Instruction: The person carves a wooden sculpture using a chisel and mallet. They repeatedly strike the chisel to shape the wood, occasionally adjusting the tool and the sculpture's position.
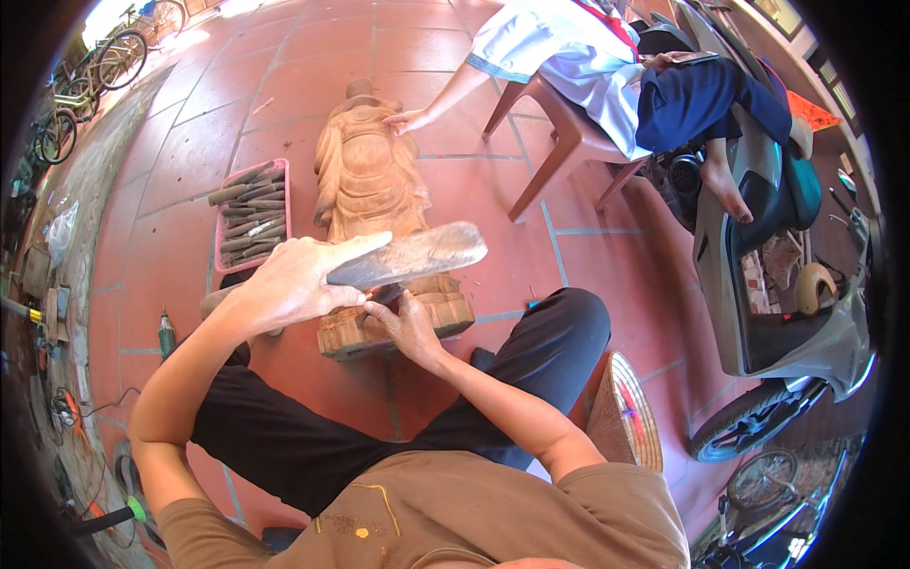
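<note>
A carved wooden statue of a robed figure lies on its back on the tiles in front of me, its base toward my legs. My left hand is closed around a worn, paddle-like wooden mallet, whose broad end points right over the statue's lower part. Just below the mallet, my right hand grips a short dark tool at the base, probably a chisel; its working end is hidden. Left of the statue, a pink plastic basket holds several chisels with cylindrical handles.
A person in a white shirt sits on a brown plastic chair, one hand on the statue. A motorbike stands at right. A conical hat is beside my knee; a green bottle stands at left.
</note>
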Available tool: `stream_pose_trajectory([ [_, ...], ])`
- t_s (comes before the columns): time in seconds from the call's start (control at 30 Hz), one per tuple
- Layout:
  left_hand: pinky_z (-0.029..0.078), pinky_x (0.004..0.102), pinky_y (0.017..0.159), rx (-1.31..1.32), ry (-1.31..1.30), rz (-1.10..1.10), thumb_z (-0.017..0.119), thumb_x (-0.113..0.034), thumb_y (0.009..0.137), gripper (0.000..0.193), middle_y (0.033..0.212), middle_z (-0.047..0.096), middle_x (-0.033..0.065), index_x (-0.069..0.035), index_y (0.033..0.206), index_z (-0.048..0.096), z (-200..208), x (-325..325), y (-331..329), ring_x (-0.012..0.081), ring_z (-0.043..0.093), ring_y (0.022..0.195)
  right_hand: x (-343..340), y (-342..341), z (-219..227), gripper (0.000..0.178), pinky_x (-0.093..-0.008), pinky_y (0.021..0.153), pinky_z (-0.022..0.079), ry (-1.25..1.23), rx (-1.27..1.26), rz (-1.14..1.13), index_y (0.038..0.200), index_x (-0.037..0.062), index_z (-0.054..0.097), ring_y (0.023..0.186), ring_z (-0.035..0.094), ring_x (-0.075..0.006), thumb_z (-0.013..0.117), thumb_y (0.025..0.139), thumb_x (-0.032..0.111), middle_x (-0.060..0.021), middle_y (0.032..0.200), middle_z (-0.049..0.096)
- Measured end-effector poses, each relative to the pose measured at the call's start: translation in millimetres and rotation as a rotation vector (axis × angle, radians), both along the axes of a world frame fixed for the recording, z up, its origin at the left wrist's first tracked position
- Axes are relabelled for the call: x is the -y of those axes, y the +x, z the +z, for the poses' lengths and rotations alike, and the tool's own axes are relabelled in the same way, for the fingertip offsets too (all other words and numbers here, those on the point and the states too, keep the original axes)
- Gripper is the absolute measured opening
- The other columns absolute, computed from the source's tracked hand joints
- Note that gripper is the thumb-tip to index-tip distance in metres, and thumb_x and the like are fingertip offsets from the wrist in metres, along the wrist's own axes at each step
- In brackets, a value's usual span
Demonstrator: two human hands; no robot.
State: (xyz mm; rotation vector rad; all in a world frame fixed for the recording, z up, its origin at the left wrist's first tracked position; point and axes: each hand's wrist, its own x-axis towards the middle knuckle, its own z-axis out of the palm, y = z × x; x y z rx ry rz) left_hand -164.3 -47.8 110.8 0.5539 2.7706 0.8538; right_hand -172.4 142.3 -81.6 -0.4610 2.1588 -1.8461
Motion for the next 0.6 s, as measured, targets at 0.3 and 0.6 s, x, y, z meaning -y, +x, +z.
stream_pose_trajectory([
  [0.3,0.054,0.0477,0.078,-0.023,-0.242,-0.038,0.078,-0.028,0.083,0.073,0.092,0.072,0.0205,-0.020,0.149,0.049,-3,-1,2,0.0396,0.069,0.083,0,-1,0,0.035,-0.0380,0.083,0.051,0.026,0.002,0.004,0.114,0.0005,0.060,0.091,0.066,-0.0246,0.071,0.096,0.029,-0.0145,0.100,0.071],
  [0.6,0.054,0.0461,0.080,0.058,0.144,0.034,0.078,-0.023,0.082,0.075,0.097,0.072,0.0214,-0.022,0.151,0.048,16,-4,2,0.0394,0.070,0.087,0,1,8,0.034,-0.0354,0.083,0.050,-0.009,0.034,0.002,0.115,0.0011,0.059,0.089,0.063,-0.0188,0.071,0.096,0.026,-0.0105,0.094,0.067],
])
